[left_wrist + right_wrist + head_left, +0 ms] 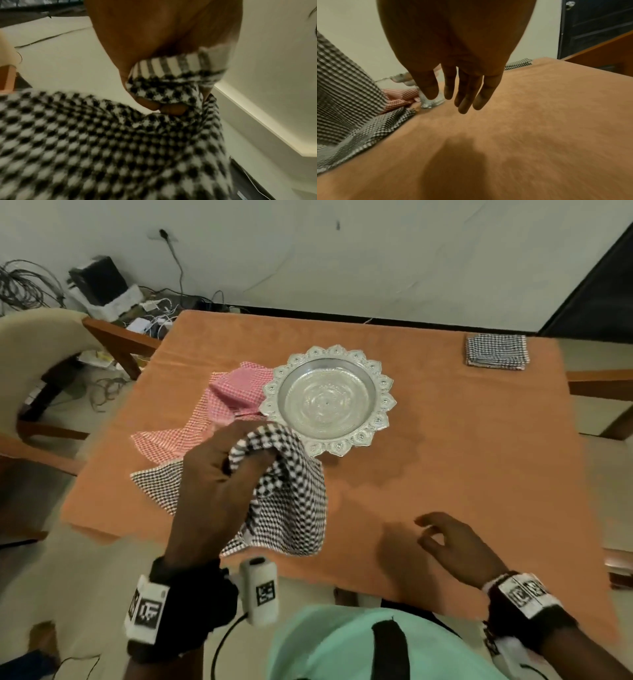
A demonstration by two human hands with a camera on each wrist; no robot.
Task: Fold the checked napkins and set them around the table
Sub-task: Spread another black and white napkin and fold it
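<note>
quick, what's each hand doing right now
Left hand: grips the black-and-white checked cloth napkin, lifted off the table.
Right hand: open, holding nothing, fingers relaxed.

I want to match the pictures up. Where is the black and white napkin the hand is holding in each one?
Head: middle, black and white napkin hanging from the left hand.
Left wrist: fills the bottom, pinched above.
Right wrist: left edge.
Shared landmark: orange tablecloth.
</note>
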